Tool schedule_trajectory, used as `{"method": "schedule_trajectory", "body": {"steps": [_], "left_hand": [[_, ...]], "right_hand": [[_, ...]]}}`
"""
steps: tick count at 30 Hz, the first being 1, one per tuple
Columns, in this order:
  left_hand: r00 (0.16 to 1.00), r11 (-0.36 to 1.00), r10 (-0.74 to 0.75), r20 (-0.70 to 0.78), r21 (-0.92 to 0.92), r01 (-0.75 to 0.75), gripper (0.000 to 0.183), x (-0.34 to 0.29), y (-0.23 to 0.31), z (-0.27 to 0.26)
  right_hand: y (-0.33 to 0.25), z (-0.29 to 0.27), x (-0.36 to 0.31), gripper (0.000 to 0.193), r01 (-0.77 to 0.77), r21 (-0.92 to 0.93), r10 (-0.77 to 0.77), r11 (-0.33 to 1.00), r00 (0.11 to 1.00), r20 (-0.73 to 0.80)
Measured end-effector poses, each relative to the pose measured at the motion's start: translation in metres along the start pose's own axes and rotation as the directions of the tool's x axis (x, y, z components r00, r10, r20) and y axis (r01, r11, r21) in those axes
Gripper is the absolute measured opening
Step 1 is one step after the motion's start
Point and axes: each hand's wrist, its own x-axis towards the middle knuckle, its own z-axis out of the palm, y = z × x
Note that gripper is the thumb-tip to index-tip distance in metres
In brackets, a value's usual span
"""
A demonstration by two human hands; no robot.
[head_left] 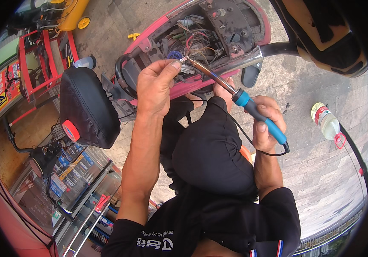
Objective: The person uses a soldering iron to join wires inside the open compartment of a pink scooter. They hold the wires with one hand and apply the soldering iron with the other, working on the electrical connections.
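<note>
My right hand (pixel 266 122) is closed around the blue and grey handle of a soldering iron (pixel 215 77), its metal shaft slanting up and to the left. The iron's tip meets, or nearly meets, a small wire end (pixel 183 59) pinched between the thumb and forefinger of my left hand (pixel 156 85). Whether they touch is too small to tell. Both hands work over the opened pink-red body of a scooter (pixel 152 31). Inside it lies a tangle of coloured wires (pixel 201 42) with connectors. A thin black cord (pixel 244 133) runs from the iron's handle end.
A black padded seat (pixel 90 105) with a round red item (pixel 71 130) on it stands at left. Beyond it is a red metal frame (pixel 47 55). On the paving lie a dark slipper (pixel 251 76) and a clear bottle (pixel 329 126). A glass case (pixel 42 197) stands lower left.
</note>
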Motion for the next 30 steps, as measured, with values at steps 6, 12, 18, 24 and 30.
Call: {"method": "schedule_trajectory", "body": {"steps": [6,12,18,24,30], "left_hand": [[1.0,1.0,-0.007,-0.014,0.002,0.007,0.011,-0.0006,0.0009,0.0005],[0.999,0.999,-0.039,0.016,0.0,0.039,0.012,0.0,0.0028,-0.003],[1.0,1.0,-0.019,-0.012,-0.024,0.019,0.01,-0.0006,0.001,-0.0005],[1.0,1.0,-0.02,-0.004,-0.023,0.019,0.01,-0.0008,0.0012,-0.0003],[1.0,1.0,-0.015,0.007,-0.017,0.015,0.011,-0.0012,0.0012,-0.0009]], "right_hand": [[0.0009,0.0006,-0.0014,0.032,-0.003,-0.002,0.003,1.0,1.0,0.003],[0.0024,-0.0003,-0.0021,0.032,0.003,0.02,-0.003,1.0,1.0,-0.01],[0.0029,-0.0005,-0.0015,0.031,0.004,0.004,-0.004,1.0,1.0,-0.007],[0.0025,-0.0006,-0.0006,0.03,0.001,-0.008,-0.001,1.0,1.0,-0.004],[0.0014,-0.0001,-0.0005,0.03,-0.005,-0.011,0.005,1.0,1.0,-0.007]]}}
